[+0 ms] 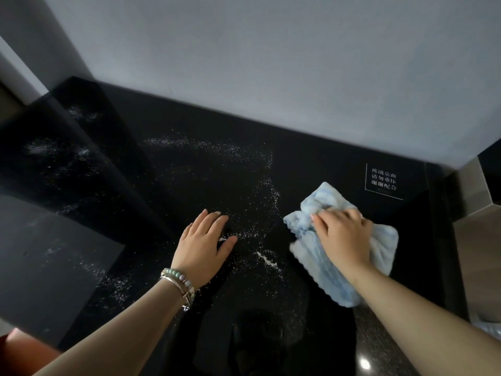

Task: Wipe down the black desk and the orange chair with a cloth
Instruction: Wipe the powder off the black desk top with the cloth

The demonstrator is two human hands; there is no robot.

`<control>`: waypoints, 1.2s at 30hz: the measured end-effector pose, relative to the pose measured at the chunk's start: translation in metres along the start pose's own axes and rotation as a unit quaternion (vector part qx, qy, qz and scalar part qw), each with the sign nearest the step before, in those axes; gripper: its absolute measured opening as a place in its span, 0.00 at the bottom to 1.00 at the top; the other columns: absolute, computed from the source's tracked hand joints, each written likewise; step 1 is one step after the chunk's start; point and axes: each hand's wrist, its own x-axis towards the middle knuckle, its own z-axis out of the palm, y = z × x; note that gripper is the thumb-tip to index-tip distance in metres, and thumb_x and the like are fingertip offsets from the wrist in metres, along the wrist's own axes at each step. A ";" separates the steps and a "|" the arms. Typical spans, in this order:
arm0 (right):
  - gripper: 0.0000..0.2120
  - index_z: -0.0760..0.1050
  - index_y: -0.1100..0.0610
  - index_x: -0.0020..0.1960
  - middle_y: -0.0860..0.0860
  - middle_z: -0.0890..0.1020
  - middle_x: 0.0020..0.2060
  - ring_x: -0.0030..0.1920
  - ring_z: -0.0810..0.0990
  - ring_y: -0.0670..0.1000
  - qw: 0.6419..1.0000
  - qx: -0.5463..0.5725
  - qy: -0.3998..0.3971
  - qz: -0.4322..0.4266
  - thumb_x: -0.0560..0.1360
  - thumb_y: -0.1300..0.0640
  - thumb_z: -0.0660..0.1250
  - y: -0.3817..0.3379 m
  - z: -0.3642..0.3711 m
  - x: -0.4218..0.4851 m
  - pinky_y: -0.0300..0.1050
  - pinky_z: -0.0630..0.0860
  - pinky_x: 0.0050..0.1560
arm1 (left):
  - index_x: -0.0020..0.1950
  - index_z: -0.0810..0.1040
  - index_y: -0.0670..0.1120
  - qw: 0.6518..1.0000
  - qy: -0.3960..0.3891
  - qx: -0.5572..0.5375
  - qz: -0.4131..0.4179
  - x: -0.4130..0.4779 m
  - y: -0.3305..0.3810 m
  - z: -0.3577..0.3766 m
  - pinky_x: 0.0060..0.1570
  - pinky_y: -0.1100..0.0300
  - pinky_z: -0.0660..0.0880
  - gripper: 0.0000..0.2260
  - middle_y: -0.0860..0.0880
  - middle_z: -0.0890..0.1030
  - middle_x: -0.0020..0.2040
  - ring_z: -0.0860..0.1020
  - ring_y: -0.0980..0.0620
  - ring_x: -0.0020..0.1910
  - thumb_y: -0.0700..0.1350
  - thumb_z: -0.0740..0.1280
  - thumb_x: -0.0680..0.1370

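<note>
The black glossy desk fills the view, strewn with white crumbs and dust across its middle and left. My right hand presses flat on a crumpled light-blue cloth on the desk's right part. My left hand, with beaded bracelets at the wrist, lies flat on the desk with fingers spread, holding nothing. A sliver of the orange chair shows at the bottom left corner.
A grey wall runs along the desk's far edge. A white-lettered notice sticker sits at the desk's far right. Metallic panels stand beyond the right edge.
</note>
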 end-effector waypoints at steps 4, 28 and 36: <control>0.12 0.74 0.56 0.40 0.51 0.80 0.36 0.43 0.76 0.59 0.998 -0.029 0.046 0.007 0.72 0.46 0.67 -0.013 0.011 -0.004 0.53 0.69 0.40 | 0.75 0.56 0.53 1.000 0.002 0.006 0.000 0.005 0.001 0.000 0.72 0.56 0.48 0.27 0.55 0.57 0.75 0.46 0.54 0.75 0.61 0.50 0.78; 0.21 0.65 0.45 0.68 0.47 0.72 0.65 0.60 0.66 0.59 0.990 -0.060 -0.052 0.118 0.76 0.49 0.60 0.036 0.001 0.026 0.57 0.67 0.55 | 0.76 0.49 0.55 0.998 -0.055 0.017 -0.035 0.021 -0.010 -0.003 0.73 0.50 0.46 0.27 0.55 0.50 0.77 0.42 0.52 0.75 0.61 0.47 0.78; 0.21 0.70 0.45 0.66 0.45 0.75 0.63 0.57 0.70 0.58 0.995 0.042 -0.036 -0.086 0.73 0.51 0.63 -0.008 0.009 0.016 0.53 0.67 0.51 | 0.76 0.47 0.55 0.993 -0.080 0.042 -0.079 0.038 -0.023 -0.013 0.73 0.48 0.44 0.26 0.54 0.46 0.77 0.41 0.50 0.75 0.60 0.44 0.79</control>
